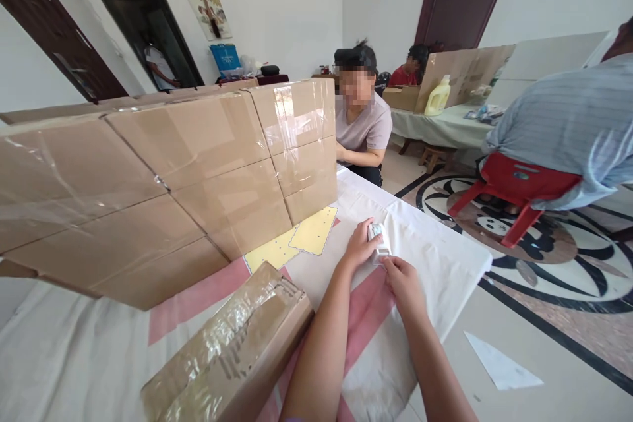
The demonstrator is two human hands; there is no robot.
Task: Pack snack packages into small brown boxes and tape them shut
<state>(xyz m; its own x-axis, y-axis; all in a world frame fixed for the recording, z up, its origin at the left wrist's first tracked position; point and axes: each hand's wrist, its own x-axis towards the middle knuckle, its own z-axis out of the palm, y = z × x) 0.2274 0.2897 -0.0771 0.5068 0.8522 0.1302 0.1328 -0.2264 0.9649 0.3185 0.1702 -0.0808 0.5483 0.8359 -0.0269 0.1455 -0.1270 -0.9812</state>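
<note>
My left hand (362, 245) is wrapped round a small white object (380, 242) with a greenish label, just above the cloth-covered table (435, 264). Its exact kind is too small to make out. At the object's near end, my right hand (401, 278) has its fingers pinched together, touching or gripping its edge. Left of my hands lie two yellow wavy-edged sheets (314, 231), partly overlapping, beside the stacked boxes. A long taped cardboard box (232, 343) rests near my left forearm.
A wall of stacked cardboard boxes (208, 171) stands along the left. A person (366, 119) sits beyond the table's far end. On the right, another person sits on a red chair (519, 184). A white triangular piece (502, 366) lies on the floor.
</note>
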